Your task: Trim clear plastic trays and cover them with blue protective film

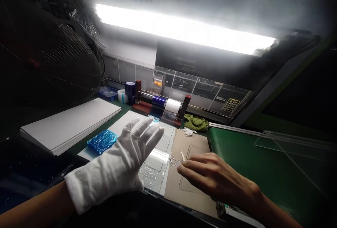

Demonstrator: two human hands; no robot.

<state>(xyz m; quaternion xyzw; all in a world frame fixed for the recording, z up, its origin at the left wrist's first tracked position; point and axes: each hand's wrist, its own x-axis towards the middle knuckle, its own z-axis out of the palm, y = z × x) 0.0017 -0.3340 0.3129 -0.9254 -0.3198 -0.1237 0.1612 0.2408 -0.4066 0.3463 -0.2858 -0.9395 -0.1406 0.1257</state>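
Note:
My left hand (131, 151), in a white glove, is open with fingers spread above a white sheet and clear plastic panels (154, 163) with dark outlines. My bare right hand (210, 175) is closed over a brown board (173, 186), its fingers curled together. At its fingertips lies a small curved clear plastic piece (173, 162). A slim white pointed tool (182, 155) shows just beyond the fingers; whether they grip it is hidden. Under and beside this hand is a clear rounded-corner panel (195, 151) on the board.
A stack of white sheets (71, 122) and a blue plastic-wrapped packet (102, 141) lie left. Behind stand a roll holder (143, 108) with blue and white rolls, and a green dotted pouch (196, 122). A green surface (237, 154) extends right; a large fan (52, 56) stands left.

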